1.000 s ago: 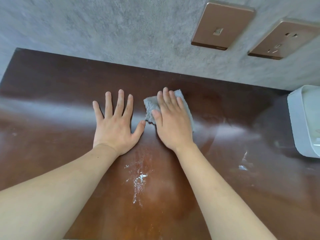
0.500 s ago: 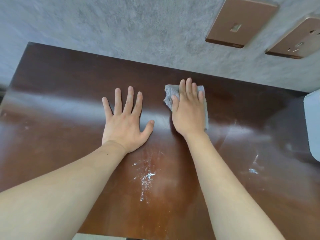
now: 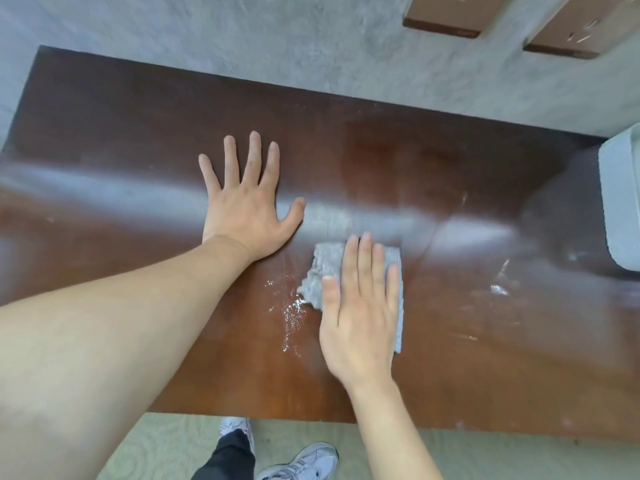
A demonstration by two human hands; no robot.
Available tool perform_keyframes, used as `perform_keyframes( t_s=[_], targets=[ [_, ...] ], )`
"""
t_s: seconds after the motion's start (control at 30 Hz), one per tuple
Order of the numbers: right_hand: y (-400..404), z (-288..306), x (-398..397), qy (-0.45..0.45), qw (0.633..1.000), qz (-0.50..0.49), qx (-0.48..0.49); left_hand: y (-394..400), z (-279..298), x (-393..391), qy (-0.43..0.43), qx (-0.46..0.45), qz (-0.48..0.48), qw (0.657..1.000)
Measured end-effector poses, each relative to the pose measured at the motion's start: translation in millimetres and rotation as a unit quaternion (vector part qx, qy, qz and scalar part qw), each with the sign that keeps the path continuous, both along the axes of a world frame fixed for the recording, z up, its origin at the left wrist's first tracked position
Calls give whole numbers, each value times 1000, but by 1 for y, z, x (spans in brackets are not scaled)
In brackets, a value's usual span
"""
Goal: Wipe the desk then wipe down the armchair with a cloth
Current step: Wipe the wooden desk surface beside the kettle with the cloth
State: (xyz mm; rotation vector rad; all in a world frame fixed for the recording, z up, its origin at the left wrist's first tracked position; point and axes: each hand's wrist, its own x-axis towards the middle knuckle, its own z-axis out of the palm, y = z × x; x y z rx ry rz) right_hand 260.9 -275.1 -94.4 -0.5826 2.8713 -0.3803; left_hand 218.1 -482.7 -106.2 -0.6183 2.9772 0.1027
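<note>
A glossy dark brown desk (image 3: pixel 121 140) fills the view, set against a grey wall. My left hand (image 3: pixel 247 202) lies flat on it with fingers spread, palm down. A grey cloth (image 3: pixel 327 265) lies on the desk to the right of that hand. My right hand (image 3: pixel 360 313) presses flat on the cloth with straight fingers, covering most of it. White crumbs or smears (image 3: pixel 292 313) sit on the wood just left of the cloth. The armchair is out of view.
A white box-like object (image 3: pixel 623 202) stands at the desk's right edge. More white smears (image 3: pixel 498 289) lie right of the cloth. Two bronze wall plates (image 3: pixel 446 15) are on the wall above. The desk's near edge, pale floor and my shoes (image 3: pixel 301 462) show below.
My right hand has dragged the cloth from near the wall back toward me, to beside the white crumbs. The left hand stayed flat in place. The view tilted down, showing the desk's near edge.
</note>
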Motion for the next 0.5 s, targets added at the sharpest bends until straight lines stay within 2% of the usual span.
perform_keyframes(
  t_s=[0.1,0.2,0.4,0.5],
  targets=[
    [16,3,61,-26,999,-26,-35,-1,-2,1,4,5,2,1000],
    [13,3,97,-44,996,-66,-27,-1,0,1,4,8,-1,1000],
    [-4,-3,93,-9,994,-102,37,-1,3,3,-2,32,-3,999],
    [-8,-2,82,-12,993,-114,23,0,13,7,33,93,-23,995]
  ],
)
